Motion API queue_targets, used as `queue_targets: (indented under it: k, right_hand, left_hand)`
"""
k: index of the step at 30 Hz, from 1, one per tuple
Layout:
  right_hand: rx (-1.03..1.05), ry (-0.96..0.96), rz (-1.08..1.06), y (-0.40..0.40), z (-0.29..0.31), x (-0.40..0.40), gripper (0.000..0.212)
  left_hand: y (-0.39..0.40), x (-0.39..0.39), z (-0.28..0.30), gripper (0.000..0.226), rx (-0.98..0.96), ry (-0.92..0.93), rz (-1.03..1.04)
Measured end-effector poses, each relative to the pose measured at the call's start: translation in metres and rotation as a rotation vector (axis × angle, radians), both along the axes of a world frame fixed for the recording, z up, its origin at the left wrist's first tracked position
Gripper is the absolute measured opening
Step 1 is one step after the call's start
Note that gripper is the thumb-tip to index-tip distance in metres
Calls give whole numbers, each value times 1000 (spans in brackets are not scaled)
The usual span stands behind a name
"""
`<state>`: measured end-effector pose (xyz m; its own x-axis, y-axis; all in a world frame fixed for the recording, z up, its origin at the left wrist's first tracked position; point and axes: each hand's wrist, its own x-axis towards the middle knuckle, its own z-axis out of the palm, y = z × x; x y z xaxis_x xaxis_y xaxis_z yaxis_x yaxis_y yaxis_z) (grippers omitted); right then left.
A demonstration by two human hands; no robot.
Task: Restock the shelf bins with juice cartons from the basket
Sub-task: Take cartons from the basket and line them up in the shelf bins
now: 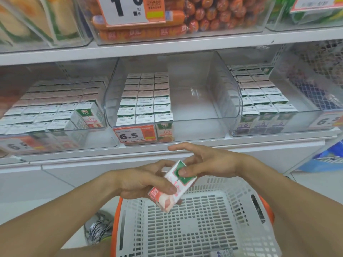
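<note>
A small juice carton (171, 190), white with a green top and a peach picture, is held tilted above the white plastic basket (239, 204). My left hand (143, 180) grips its lower half, thumb across the front. My right hand (206, 162) pinches the green top end with thumb and a finger, its other fingers spread. The clear middle shelf bin (194, 115) holds three columns of cartons on its left side; its right side is bare. Another carton (225, 254) peeks in at the basket's bottom edge.
The left bin (55, 108) is packed with peach cartons and the right bin (263, 101) with purple grape cartons. Price tags reading 6.5 hang on the bin fronts. Sausages fill bins on the upper shelf. A shoe (98, 227) shows left of the basket; a blue bag (326, 158) lies at right.
</note>
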<state>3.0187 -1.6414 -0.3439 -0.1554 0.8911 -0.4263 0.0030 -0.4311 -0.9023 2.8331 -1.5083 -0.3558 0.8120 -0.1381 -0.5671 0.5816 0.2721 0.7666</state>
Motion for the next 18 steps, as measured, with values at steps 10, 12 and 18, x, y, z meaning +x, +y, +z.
queue_targets:
  k: [10, 12, 18]
  right_hand:
    - [131, -219, 72, 10, -8, -19, 39]
    - [193, -249, 24, 13, -14, -23, 42]
    - [325, -171, -189, 29, -18, -37, 42]
  left_hand:
    - [8, -14, 7, 71, 449, 9, -162]
    - [14, -18, 12, 72, 632, -15, -189]
    - [38, -42, 38, 84, 890, -27, -73]
